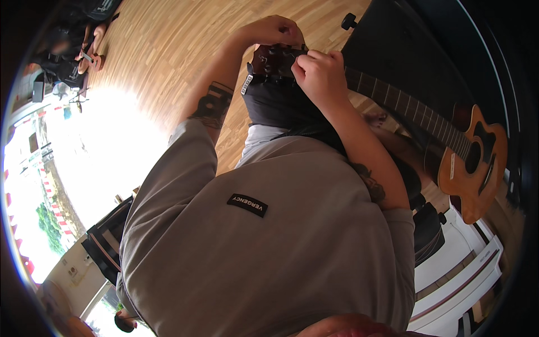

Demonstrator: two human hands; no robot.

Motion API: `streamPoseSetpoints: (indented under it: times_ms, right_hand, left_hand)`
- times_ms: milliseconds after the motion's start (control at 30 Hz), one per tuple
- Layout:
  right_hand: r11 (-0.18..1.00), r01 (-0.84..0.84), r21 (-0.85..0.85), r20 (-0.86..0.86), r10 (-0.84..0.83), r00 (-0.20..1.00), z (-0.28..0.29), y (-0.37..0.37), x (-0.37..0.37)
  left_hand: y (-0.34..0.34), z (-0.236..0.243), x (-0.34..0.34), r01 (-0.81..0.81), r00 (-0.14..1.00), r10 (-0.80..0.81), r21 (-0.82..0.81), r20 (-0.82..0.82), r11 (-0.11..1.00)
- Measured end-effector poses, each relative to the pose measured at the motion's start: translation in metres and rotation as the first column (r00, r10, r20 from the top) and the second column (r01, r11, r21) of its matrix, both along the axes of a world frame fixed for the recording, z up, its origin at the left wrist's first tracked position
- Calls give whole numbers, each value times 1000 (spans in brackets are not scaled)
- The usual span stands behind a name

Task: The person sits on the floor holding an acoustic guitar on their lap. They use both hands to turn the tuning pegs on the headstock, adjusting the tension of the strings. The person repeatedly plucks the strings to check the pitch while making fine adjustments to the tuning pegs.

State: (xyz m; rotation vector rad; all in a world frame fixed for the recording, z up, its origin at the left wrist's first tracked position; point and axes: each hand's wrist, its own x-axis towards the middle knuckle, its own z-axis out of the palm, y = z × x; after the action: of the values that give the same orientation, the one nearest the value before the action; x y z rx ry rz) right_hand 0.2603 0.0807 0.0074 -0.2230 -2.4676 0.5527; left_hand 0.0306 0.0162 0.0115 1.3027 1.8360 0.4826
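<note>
Two sets of fingers (319, 56) bend at the guitar's (471, 182) head (272, 60): your left hand (275, 31) at its far edge, your right hand (320, 73) by the neck (404, 104). Whether either grips a peg (250, 68), you can't tell. The body lies off rightward, its support unclear; pressing the head hard could tip it, or slack fingers let the neck slip.

An acoustic guitar (474, 177) slants lengthwise, its golden-brown body at right, dark neck (407, 105) rising leftward to the headstock (275, 59).
</note>
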Motion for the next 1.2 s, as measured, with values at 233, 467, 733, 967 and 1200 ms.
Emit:
streamPoseSetpoints:
  times_ms: [233,467,733,967,1200]
  right_hand:
    - [1000,-2,-8,-4,2,1000,-1,1,0]
    - [1000,-9,17,32,9,999,-2,2,1]
    - [1000,-1,4,6,1,1000,-3,2,1]
    - [1000,-10,17,34,9,999,-4,2,1]
    - [1000,2,4,-16,-2,1000,-3,1,0]
  left_hand:
    - [-5,-13,-12,73,978,-84,64,192,995]
    - [-4,-1,-4,148,986,-156,121,58,982]
    - [-2,10,5,48,998,-46,36,-53,998]
    - [-5,-1,-10,-19,999,14,-99,-50,995]
    - [-16,-12,-7,-75,928,-8,207,373,975]
